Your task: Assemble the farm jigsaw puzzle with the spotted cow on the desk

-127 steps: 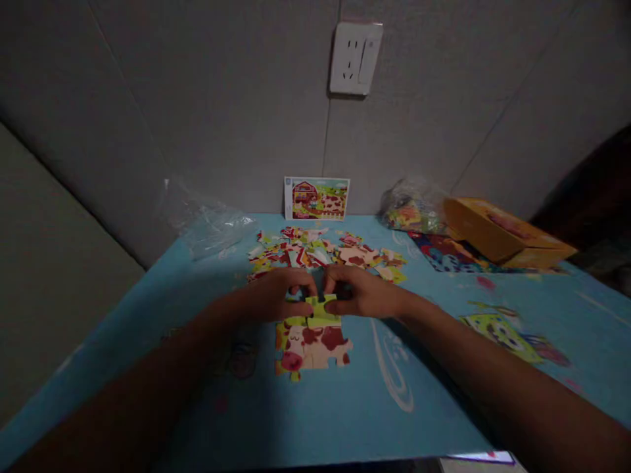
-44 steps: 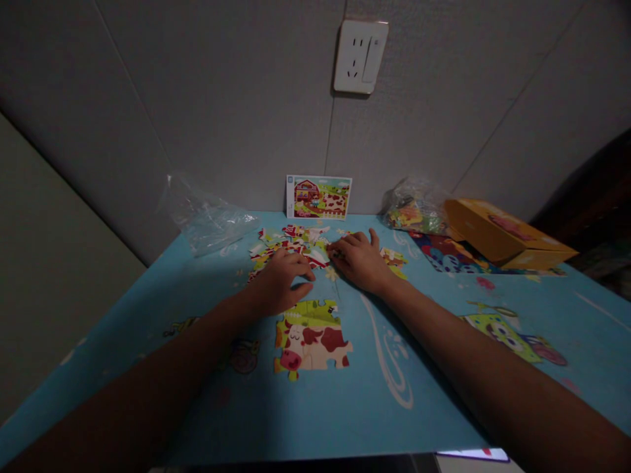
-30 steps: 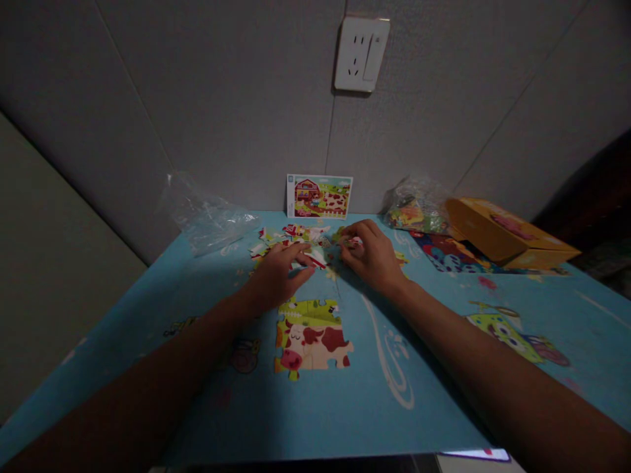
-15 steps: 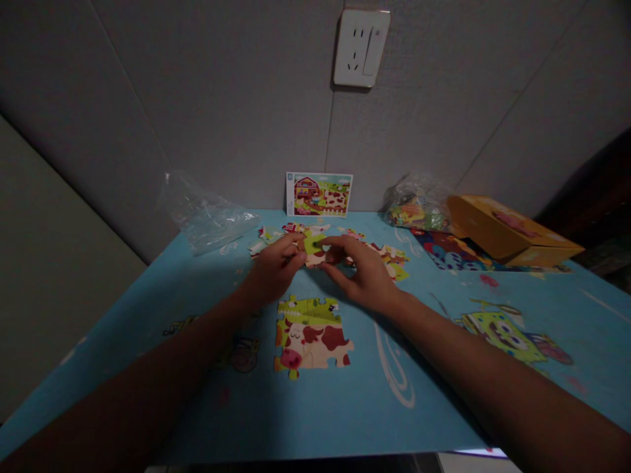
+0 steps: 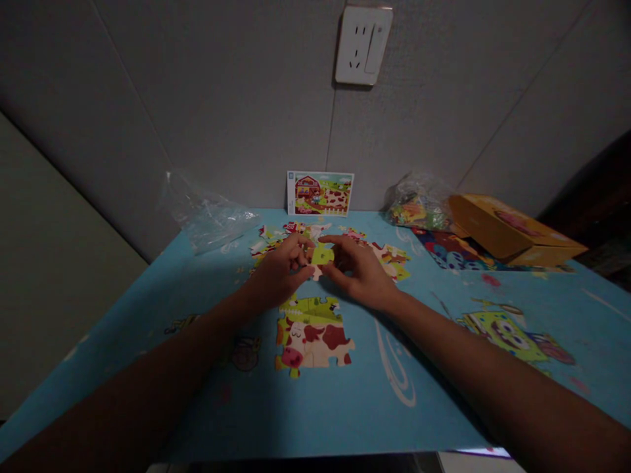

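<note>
My right hand (image 5: 359,268) pinches a green-topped jigsaw puzzle piece (image 5: 323,255) between thumb and fingers, above the table. Fingers curled, my left hand (image 5: 283,268) grips the left side of the same piece. Below the hands lies a joined section of puzzle (image 5: 315,335), showing a brown-and-white cow with green grass along its top. Loose puzzle pieces (image 5: 394,256) are scattered behind and to both sides of my hands, some hidden by the fingers.
A picture card (image 5: 320,194) of a farm leans on the wall. Clear plastic bag (image 5: 211,220) lies back left; another bag with pieces (image 5: 417,203) sits back right, beside a yellow box (image 5: 517,230) on a colourful sheet (image 5: 434,253). The tablecloth (image 5: 345,414) is blue.
Both hands stay close together over the loose pieces. The green piece has turned and moved slightly right and nearer to me; my left fingers have curled more.
</note>
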`<state>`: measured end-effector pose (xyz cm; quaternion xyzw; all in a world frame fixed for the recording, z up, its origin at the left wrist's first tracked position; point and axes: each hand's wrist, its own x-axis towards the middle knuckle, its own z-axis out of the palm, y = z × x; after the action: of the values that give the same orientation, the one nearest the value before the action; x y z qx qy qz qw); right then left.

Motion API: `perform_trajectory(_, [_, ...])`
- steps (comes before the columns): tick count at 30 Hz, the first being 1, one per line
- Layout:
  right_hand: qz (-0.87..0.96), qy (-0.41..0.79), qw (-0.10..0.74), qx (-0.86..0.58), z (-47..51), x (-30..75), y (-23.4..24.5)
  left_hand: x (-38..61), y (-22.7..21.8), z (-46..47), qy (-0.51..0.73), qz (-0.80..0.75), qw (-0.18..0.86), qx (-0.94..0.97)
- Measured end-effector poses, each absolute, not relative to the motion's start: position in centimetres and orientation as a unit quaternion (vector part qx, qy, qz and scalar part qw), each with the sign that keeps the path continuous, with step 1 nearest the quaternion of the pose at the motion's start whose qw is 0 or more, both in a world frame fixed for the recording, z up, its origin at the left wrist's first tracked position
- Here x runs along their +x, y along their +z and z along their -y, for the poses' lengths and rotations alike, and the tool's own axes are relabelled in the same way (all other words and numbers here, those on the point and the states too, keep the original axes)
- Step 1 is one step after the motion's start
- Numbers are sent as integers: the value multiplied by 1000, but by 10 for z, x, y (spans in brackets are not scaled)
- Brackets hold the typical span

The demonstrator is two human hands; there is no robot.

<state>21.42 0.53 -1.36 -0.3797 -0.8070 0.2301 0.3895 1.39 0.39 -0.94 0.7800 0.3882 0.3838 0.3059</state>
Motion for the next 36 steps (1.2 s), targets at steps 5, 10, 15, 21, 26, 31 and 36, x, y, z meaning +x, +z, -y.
perform_trajectory(5, [815,233,387,-363,-3,214,-13,15,-10,-5,393,-376,336,769])
perform_trajectory(10, [812,247,390,-358,-3,214,-14,15,-9,-5,393,-371,345,767])
perform_trajectory(15, [754,314,466,-342,-7,211,-18,17,-9,-3,408,-367,409,729])
perform_trajectory(21, [731,295,504,-353,-9,215,-17,18,-9,-4,428,-377,364,736])
perform_trajectory(26, [768,278,456,-354,-8,218,-19,15,-8,-6,427,-380,355,740])
perform_trajectory(31, [756,317,444,-361,-7,215,-21,15,-7,-8,467,-371,380,707])
perform_trajectory(36, [728,371,452,-359,-9,213,-23,17,-8,-6,424,-377,419,709])
